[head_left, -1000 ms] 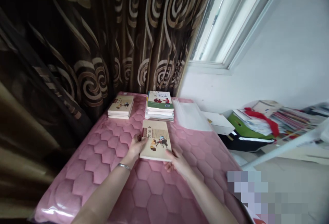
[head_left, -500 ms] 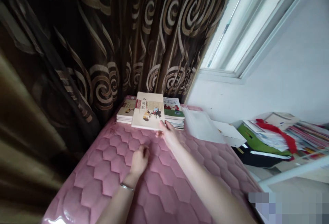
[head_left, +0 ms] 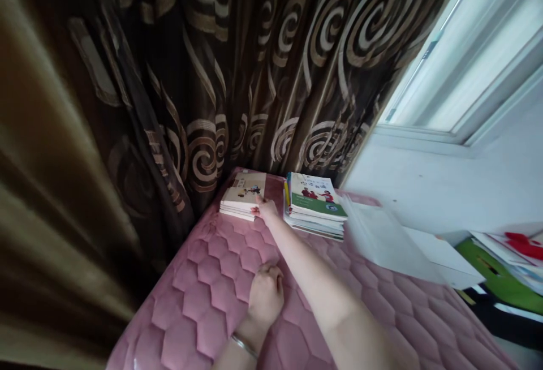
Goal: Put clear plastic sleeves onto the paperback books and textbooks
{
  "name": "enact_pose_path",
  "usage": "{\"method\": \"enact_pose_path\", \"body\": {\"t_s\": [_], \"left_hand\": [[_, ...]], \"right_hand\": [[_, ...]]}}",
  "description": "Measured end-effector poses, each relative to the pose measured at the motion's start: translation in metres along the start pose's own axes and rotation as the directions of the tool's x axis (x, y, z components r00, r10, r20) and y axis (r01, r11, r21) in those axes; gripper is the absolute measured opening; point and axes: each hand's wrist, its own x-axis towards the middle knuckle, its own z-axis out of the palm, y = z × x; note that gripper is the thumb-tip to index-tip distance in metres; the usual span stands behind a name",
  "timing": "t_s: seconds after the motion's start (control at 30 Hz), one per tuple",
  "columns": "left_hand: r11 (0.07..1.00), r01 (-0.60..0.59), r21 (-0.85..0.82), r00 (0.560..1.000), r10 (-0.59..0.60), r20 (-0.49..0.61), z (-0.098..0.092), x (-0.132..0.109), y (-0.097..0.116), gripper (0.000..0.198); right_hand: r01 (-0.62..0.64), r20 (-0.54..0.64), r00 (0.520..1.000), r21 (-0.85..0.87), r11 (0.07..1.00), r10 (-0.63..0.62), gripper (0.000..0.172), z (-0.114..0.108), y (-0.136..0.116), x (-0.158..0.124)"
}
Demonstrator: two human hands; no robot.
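Observation:
My right hand (head_left: 266, 209) pinches the front right corner of a cream book (head_left: 244, 192) with a small coloured picture on its cover. That book lies on top of a low stack of similar books at the far left of the pink padded surface (head_left: 220, 279). Closer to me, my left hand (head_left: 266, 293) rests on the padding in a loose fist, a silver bangle at its wrist, and no object shows in it. A second stack, topped by a green and white book (head_left: 316, 196), stands to the right of the cream ones, with a gap between.
A dark curtain (head_left: 263, 76) with swirls hangs right behind the books. On the right lie a translucent sheet (head_left: 382, 234), a white card or box (head_left: 441, 254) and a green folder (head_left: 496, 274) with papers. A window (head_left: 479, 64) is at upper right.
My right hand has carried the cream book left and down onto the left stack, uncovering the gap between the stacks. The view has turned left. My left hand stays closed on the padding.

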Motion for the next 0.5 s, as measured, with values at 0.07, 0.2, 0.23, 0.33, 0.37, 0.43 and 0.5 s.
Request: {"method": "enact_pose_path", "body": {"t_s": [0.07, 0.2, 0.23, 0.33, 0.37, 0.43, 0.5], "left_hand": [[1.0, 0.009, -0.001, 1.0, -0.009, 0.003, 0.0, 0.0, 0.001, 0.026], [1.0, 0.004, -0.001, 1.0, -0.004, 0.008, 0.001, 0.001, 0.001, 0.027], [1.0, 0.007, 0.002, 1.0, -0.007, 0.01, 0.002, 0.001, 0.001, 0.027], [1.0, 0.021, -0.002, 1.0, -0.021, 0.013, 0.002, 0.001, 0.001, 0.027], [1.0, 0.023, -0.006, 1.0, -0.023, 0.014, 0.001, 0.002, 0.002, 0.027], [1.0, 0.026, -0.01, 1.0, -0.026, 0.014, 0.0, 0.001, 0.004, 0.026], [0.999, 0.031, -0.008, 0.999, -0.031, 0.016, -0.001, 0.001, 0.005, 0.026]], "right_hand": [[-0.051, -0.022, 0.999, -0.125, 0.991, 0.049, 0.04, 0.004, 0.004, 0.004], [-0.093, -0.054, 0.996, -0.393, 0.915, 0.078, 0.051, 0.005, 0.0, 0.005], [-0.081, -0.054, 0.997, -0.459, 0.885, 0.063, 0.054, 0.004, -0.003, 0.003], [-0.012, -0.041, 0.999, -0.62, 0.785, -0.017, 0.062, -0.001, -0.009, -0.009], [0.024, -0.025, 0.998, -0.666, 0.745, -0.054, 0.063, -0.002, -0.011, -0.014], [0.141, 0.056, 0.986, -0.79, 0.597, -0.158, 0.061, -0.004, -0.012, -0.023], [0.292, 0.207, 0.944, -0.887, 0.359, -0.256, 0.056, -0.005, -0.011, -0.029]]}}
